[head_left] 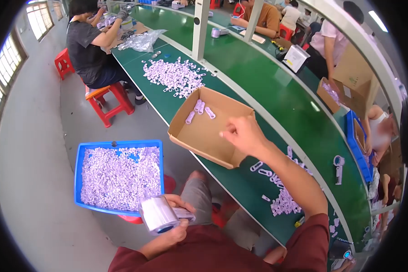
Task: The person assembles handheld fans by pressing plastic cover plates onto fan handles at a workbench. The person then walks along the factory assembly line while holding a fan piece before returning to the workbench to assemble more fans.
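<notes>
One shiny rounded object (158,214) sits gripped in the left hand (176,232), near a blue tray (162,163) of lavender parts (118,181). The right hand (245,133), curled, hangs over a cardboard box (199,133); whether it holds anything, I cannot tell. Several lavender pieces (199,106) lie inside, beyond its left.

Near us we count one silver cylindrical device (156,214), one blue rectangular tray (78,177), one brown cardboard box (197,136) holding four oblong lilac pieces (209,113), and two lilac heaps (172,76) on the green tabletop (245,190).
</notes>
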A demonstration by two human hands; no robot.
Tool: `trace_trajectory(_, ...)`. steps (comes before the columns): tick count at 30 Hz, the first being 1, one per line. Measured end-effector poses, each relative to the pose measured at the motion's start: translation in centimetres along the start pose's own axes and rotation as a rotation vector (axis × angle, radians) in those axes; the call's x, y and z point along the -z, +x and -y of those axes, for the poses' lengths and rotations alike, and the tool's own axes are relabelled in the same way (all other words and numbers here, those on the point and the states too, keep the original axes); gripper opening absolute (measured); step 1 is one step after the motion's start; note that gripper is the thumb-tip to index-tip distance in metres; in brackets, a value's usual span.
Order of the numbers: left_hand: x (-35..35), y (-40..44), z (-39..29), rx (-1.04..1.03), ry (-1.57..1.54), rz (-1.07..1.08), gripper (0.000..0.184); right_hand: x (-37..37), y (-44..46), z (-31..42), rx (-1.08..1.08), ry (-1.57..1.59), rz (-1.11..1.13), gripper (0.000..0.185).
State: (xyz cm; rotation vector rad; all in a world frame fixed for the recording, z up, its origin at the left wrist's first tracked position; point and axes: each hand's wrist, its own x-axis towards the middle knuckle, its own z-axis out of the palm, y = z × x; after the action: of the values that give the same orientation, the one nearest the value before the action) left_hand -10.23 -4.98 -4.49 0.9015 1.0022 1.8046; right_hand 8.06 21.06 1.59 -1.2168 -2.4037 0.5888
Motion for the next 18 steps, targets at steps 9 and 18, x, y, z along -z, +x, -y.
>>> trace_trajectory(9, -1.1, 8.8, 1.5, 0.1, 0.281, -0.381, 0.021, -5.7, 9.0, -4.4, 0.093, -0.495, 0.228, 0.024)
trace_trajectory(18, 1.8, 9.8, -3.7, 0.267, 0.716, -0.618, 0.045, -3.3, 8.3, -5.0, 0.119, -0.338, 0.279, 0.012)
